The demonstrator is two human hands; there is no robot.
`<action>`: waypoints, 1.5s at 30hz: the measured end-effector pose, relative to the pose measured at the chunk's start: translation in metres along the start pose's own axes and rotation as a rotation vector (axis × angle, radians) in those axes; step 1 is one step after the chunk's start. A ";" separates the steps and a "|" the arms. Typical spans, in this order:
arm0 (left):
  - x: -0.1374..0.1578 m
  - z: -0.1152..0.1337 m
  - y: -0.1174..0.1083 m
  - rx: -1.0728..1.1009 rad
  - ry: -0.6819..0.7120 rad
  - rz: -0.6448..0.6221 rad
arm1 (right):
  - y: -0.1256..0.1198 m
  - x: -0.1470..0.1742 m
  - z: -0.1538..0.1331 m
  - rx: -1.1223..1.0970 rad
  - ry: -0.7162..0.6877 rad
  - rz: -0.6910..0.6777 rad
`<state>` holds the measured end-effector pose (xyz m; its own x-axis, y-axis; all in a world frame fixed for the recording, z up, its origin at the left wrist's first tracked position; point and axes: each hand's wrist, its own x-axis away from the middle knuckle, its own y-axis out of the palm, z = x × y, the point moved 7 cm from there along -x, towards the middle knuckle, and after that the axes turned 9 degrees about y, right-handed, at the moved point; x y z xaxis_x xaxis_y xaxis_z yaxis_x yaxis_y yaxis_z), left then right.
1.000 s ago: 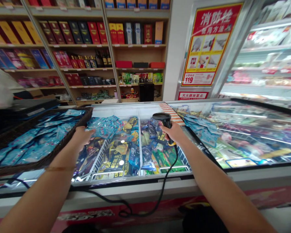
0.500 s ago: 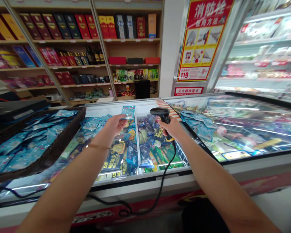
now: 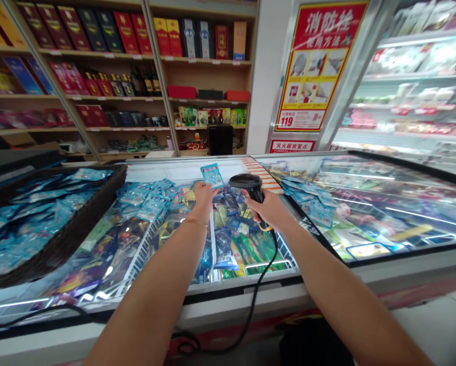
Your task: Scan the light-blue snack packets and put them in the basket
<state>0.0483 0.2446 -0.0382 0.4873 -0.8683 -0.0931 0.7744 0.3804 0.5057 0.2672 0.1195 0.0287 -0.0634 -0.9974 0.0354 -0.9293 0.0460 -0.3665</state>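
My left hand (image 3: 204, 195) pinches a light blue packet (image 3: 212, 176) by its lower edge, holding it upright above the freezer. In my right hand (image 3: 265, 206) is a black barcode scanner (image 3: 251, 185), its head close to the packet but apart from it. The scanner's black cable (image 3: 255, 295) hangs from the handle down over the freezer's front edge. A pile of similar blue packets (image 3: 146, 197) lies left of my left hand on the freezer. To the right of the scanner lies another heap of blue packets (image 3: 310, 195) on the glass.
A dark woven basket (image 3: 116, 185) full of blue packets stands at the left on the freezer. Below my hands, wire baskets hold bagged goods. Shelves of boxes (image 3: 207, 63) and a red and yellow poster (image 3: 319, 66) are behind the freezer.
My left hand has moved right with the blue packet, bringing it nearer the scanner, and the packet's face now shows. My right hand keeps hold of the scanner, shifted slightly left in view.
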 end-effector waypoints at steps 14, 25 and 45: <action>0.000 -0.003 -0.003 0.059 -0.018 -0.055 | 0.002 0.016 -0.014 0.136 0.001 0.011; 0.007 0.008 0.004 -0.192 0.012 -0.034 | -0.003 0.000 0.001 0.034 -0.003 0.008; 0.141 -0.074 0.216 -0.152 -0.218 -0.624 | -0.164 0.030 0.044 -0.139 0.081 0.365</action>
<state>0.3144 0.2279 -0.0051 -0.1497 -0.9780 -0.1454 0.9399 -0.1864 0.2859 0.4335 0.0794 0.0488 -0.4218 -0.9067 0.0017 -0.8805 0.4092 -0.2393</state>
